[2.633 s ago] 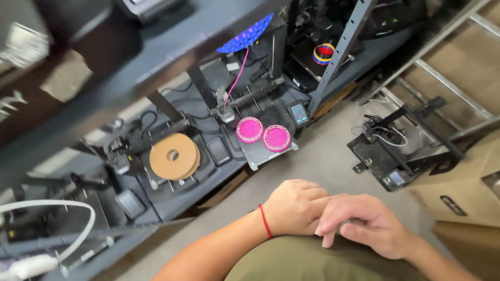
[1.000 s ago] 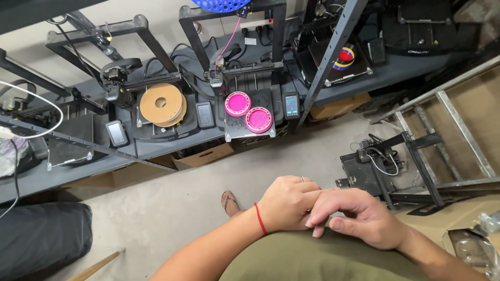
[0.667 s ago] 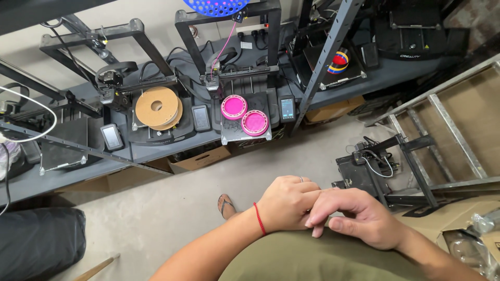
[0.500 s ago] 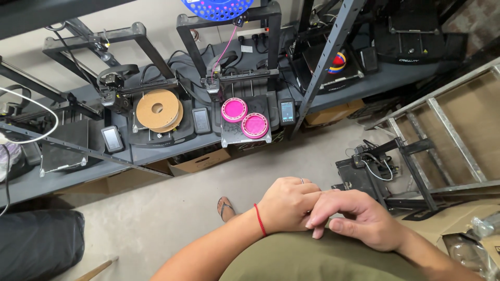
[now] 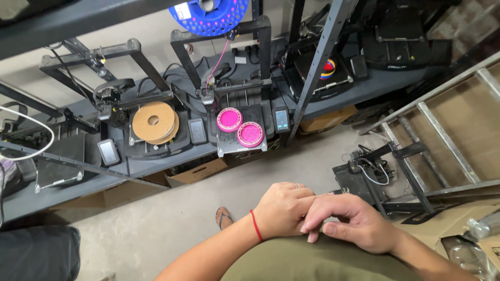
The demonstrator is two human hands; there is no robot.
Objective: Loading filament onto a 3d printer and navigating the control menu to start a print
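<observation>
My left hand (image 5: 281, 209), with a red string bracelet at the wrist and a ring on one finger, rests curled on my olive-clad knee (image 5: 307, 260). My right hand (image 5: 354, 224) lies beside it, its fingertips touching the left hand's knuckles. Neither hand holds anything. Ahead on a low dark shelf (image 5: 156, 164) stands a 3D printer (image 5: 229, 88) with two round pink printed discs (image 5: 240, 126) on its bed. A blue filament spool (image 5: 209, 15) sits on top of its frame.
A second printer (image 5: 130, 104) to the left carries tan cardboard spool discs (image 5: 153, 122). Cardboard boxes (image 5: 195, 171) sit under the shelf. Another printer (image 5: 375, 177) stands on the concrete floor at right, near a metal ladder frame (image 5: 448, 135). A foot in a sandal (image 5: 224, 217) shows below.
The view has swung from a tilted look to a level one and drifted slightly downward along the shelf. My hands have stayed together on my knee.
</observation>
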